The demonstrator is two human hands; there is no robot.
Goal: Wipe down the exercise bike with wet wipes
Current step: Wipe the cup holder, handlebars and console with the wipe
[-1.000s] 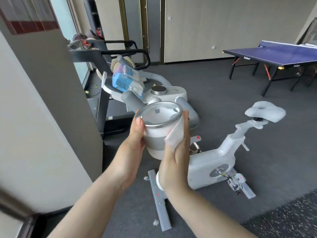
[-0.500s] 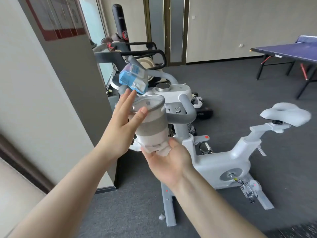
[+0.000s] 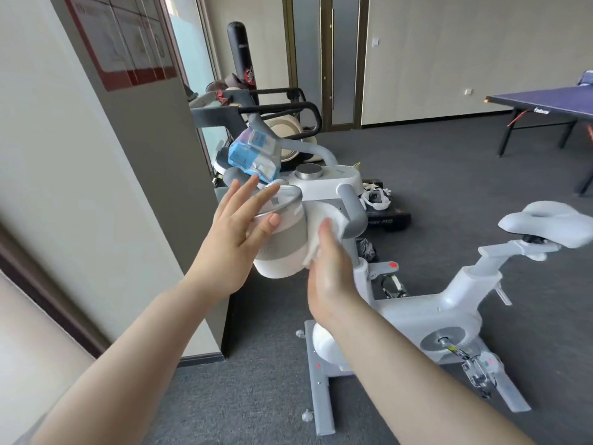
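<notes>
Left hand (image 3: 237,232): mine, fingers straight and spread, laid against the left side of the cup (image 3: 282,242); thumb across its grey band, fingertips reaching its metal rim. Nothing gripped.
Right hand (image 3: 330,271): mine, pressing a white wet wipe (image 3: 324,229) onto the right side of the cup; thumb on top of the wipe, the other fingers hidden behind it.
Cup: white with grey band and silver rim, tilted with its mouth up and to the left, held between my two hands in front of the bike's handlebars.
Exercise bike (image 3: 426,316): white frame, standing on grey carpet (image 3: 449,175) just behind and to the right of my hands; grey handlebar grip (image 3: 354,210) beside the wipe; silver knob (image 3: 309,172) on the console; saddle (image 3: 545,224) far right; pedal (image 3: 478,370) lower right.
Wipes pack (image 3: 255,155): blue and white, resting on the handlebars above the cup.
Treadmill (image 3: 256,110): black, behind the bike.
Table-tennis table (image 3: 545,102): blue, far right, well apart.
Wall (image 3: 64,155): left, with a red-bordered notice (image 3: 128,36).
</notes>
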